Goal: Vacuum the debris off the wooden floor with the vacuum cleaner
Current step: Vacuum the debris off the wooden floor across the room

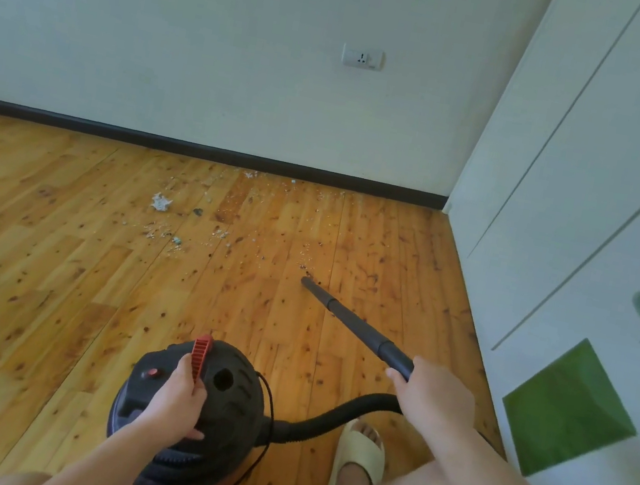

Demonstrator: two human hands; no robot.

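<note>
Head view: clamping the right grip [432, 394] round the black wand [355, 323] at lower right of the frame, aiming its long axis up and left, down toward the wooden floor [26, 276]. Clasping the red handle [201, 352] of the vacuum cleaner [235, 398] with the left grip [177, 401], bottom centre. Facing debris [184, 227] scattered up and left of the wand tip [306, 281], toward the baseboard [198, 148]; finding only a few specks just beside the tip. Probably needing a leftward sweep, led by the right grip, the nearer one.
</note>
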